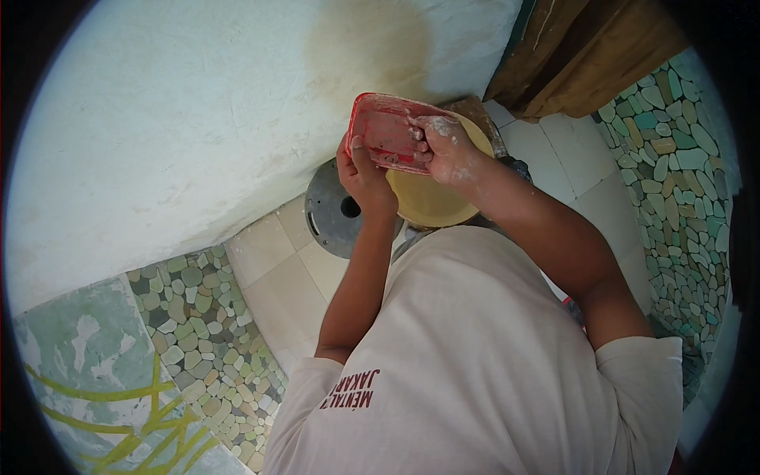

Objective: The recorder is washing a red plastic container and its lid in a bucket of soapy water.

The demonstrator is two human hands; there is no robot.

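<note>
Just above the frame's centre, my left hand (362, 176) grips the near edge of the red plastic tray (389, 131), tilting it toward me so it stays steady. My plaster-dusted right hand (450, 150) curls its fingers into the tray, above the yellow bucket (431, 202) that would catch drips.

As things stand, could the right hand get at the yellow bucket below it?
Probably yes. The right hand is inside the red tray, directly above the yellow bucket; the bucket's open top shows nothing covering it, though the tray held by the left hand overhangs part.
</note>
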